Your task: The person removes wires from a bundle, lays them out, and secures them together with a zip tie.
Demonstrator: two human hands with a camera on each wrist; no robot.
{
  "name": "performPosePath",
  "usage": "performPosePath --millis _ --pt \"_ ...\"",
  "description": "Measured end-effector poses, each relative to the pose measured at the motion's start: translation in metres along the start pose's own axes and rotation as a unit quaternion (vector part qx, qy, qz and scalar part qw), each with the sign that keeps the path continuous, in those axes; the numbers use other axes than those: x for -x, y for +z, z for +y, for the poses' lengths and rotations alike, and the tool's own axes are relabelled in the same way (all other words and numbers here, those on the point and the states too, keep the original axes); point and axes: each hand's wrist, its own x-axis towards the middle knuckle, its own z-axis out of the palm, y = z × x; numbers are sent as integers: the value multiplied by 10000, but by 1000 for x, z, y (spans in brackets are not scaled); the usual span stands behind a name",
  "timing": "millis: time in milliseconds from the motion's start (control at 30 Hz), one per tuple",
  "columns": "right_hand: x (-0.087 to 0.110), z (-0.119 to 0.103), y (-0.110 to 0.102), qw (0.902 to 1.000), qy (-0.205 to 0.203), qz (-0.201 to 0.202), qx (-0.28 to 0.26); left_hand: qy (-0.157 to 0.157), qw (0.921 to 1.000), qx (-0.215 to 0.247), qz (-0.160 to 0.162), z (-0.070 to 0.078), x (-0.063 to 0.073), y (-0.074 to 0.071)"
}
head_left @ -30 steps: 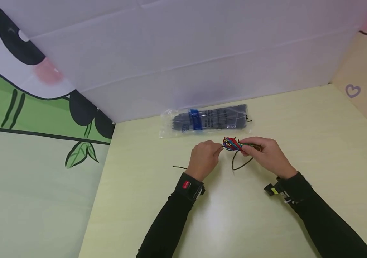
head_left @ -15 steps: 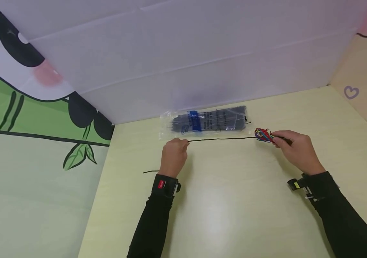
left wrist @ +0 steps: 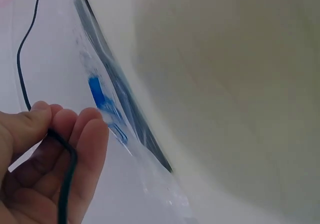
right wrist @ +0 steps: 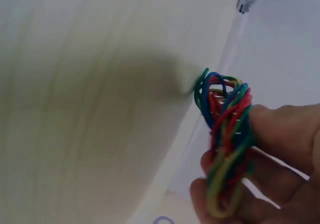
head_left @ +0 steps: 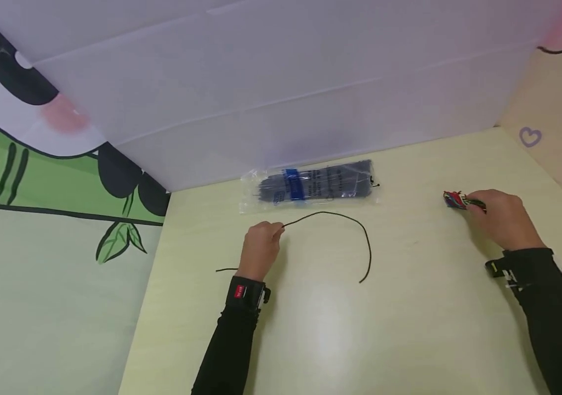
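A single dark cord (head_left: 368, 241) runs from my left hand (head_left: 258, 249) in an arc to the right, and its short other end pokes out left of the wrist. In the left wrist view the thumb and fingertips pinch this dark green cord (left wrist: 65, 184), which crosses the palm. Far to the right, my right hand (head_left: 505, 218) grips a small bundle of coloured wires (head_left: 454, 199). Seen from the right wrist, the bundle (right wrist: 225, 119) is looped strands of red, blue, green and yellow, held between thumb and fingers above the table.
A clear plastic bag (head_left: 317, 184) of thin dark grey strips with a blue label lies at the back of the pale wooden table (head_left: 330, 334). Behind it rises a white printed backdrop (head_left: 310, 82); a beige panel (head_left: 557, 104) stands at the right.
The dark cord has been drawn out of the bundle and now hangs from my left hand alone. My right hand has moved right with the coloured wires; my left hand went left.
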Motion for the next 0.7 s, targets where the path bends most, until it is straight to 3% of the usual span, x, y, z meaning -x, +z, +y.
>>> performPosePath --millis 100,200,233,300,367,433,533,633,700 --pt "-4 -14 4 9968 -537 423 412 216 9996 135 -138 11 5 3" --pt "-2 -48 15 9904 -1135 705 365 416 9986 241 -206 24 6 5" --pt "0 -62 19 9899 -1308 534 132 453 9983 294 -210 28 5 5" --pt "4 -92 30 9872 -1430 -321 -628 503 9978 379 -188 35 3 5" --pt "7 -116 40 9738 -1298 -1282 -1356 531 9975 451 -146 41 1 4" --pt "9 -131 48 9564 -1134 -1972 -1832 578 9968 525 -151 45 -2 3" --pt "10 -137 50 9452 -947 -2214 -2204 695 9957 552 -256 45 -2 3" --pt "11 -130 44 9472 -840 -2106 -2269 725 9956 460 -377 39 1 3" --pt "10 -122 40 9543 -899 -1944 -2084 687 9964 250 -430 32 4 2"
